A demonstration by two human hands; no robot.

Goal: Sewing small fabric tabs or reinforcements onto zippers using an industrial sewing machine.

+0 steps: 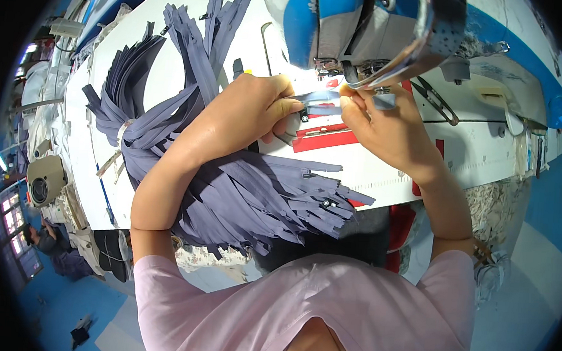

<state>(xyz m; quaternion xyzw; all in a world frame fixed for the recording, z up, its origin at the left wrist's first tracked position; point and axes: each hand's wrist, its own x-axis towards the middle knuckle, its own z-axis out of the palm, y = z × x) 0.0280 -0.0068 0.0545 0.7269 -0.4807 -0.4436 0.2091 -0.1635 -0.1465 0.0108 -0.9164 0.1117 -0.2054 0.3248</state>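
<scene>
Pink sleeves [300, 303] fill the bottom of the frame, and above them a big bundle of grey zippers [242, 192] lies across the white table [172, 62]. Both the left hand [259, 107] and the right hand [382, 127] pinch a grey zipper piece [320, 100] at upper centre, just under the needle of the blue sewing machine [365, 27].

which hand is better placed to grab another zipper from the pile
Probably left: the left hand lies nearest the grey zipper pile, its forearm right across it. The right hand pinches the zipper piece under the needle.
</scene>
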